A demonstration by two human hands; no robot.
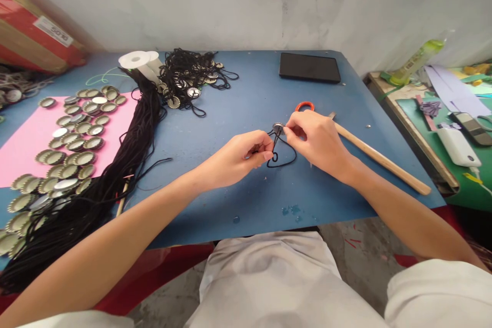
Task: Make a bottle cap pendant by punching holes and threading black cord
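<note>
Over the middle of the blue table, my left hand (249, 151) pinches a thin black cord (286, 165), whose loop hangs below the fingers. My right hand (317, 136) grips a bottle cap (278, 126) at its edge, between thumb and fingers. The cord runs from the cap to my left fingertips. Just behind my right hand shows the orange-red handle (305, 106) of a tool, largely covered. A hammer with a wooden handle (384, 159) lies to the right of that hand, its head partly hidden.
Many bottle caps (69, 169) spread over pink paper (23, 164) at left, beside a long bundle of black cords (130, 133). Behind are a white spool (140, 64) and a tangled pile of corded caps (188, 74). A black phone (309, 67) lies at the back right.
</note>
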